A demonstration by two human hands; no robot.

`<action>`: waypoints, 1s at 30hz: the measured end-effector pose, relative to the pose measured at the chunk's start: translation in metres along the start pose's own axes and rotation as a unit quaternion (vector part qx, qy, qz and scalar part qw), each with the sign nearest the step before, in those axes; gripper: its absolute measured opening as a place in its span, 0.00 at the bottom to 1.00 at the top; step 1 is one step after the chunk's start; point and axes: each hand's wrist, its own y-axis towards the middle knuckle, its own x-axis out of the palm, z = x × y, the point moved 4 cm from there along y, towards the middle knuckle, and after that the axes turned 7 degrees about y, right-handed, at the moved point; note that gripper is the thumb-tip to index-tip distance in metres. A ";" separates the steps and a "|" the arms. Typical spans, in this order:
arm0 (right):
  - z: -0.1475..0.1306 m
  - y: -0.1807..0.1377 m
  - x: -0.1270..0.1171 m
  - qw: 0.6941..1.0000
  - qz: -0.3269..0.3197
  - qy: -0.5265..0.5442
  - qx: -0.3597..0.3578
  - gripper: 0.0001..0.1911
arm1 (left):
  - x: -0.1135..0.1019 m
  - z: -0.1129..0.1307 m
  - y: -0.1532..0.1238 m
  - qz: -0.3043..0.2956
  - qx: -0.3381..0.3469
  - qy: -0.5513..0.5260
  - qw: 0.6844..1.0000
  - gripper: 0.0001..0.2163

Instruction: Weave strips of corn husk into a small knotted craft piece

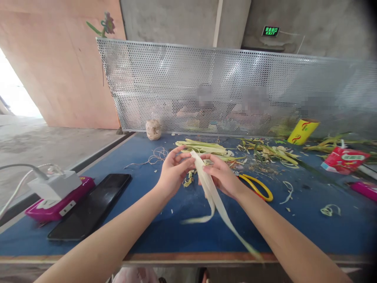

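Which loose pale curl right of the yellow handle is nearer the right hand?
The open curl, nearer the yellow handle; the looped curl lies farther right.

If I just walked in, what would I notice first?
Probably the pale ribbon-like material held by the left hand and right hand, in the middle. Then the bright yellow tube by the mesh screen, on the right, and the green exit sign high on the wall.

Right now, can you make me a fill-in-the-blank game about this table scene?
Counting the left hand and right hand, ____ hands hold the pale strip.
The tabletop is colored ____.
The black phone lies to the ____ of both hands.
The lit wall sign says ____ in English.

Missing words: two; blue; left; EXIT.
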 end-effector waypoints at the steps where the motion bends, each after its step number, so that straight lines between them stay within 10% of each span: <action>1: 0.001 -0.001 0.002 1.000 -0.022 0.016 0.015 0.17 | -0.002 0.002 0.001 0.014 -0.001 -0.015 1.000 0.22; 7: 0.016 0.000 0.005 0.992 -0.116 -0.023 0.053 0.13 | -0.009 0.004 0.005 0.047 0.020 0.030 0.998 0.19; 15: 0.017 0.010 -0.013 0.989 0.001 -0.149 0.014 0.14 | -0.011 -0.005 0.005 0.043 -0.005 0.078 0.996 0.20; 30: 0.020 -0.002 0.005 0.987 -0.104 -0.038 0.118 0.13 | -0.031 -0.009 0.020 0.143 -0.031 0.018 0.989 0.11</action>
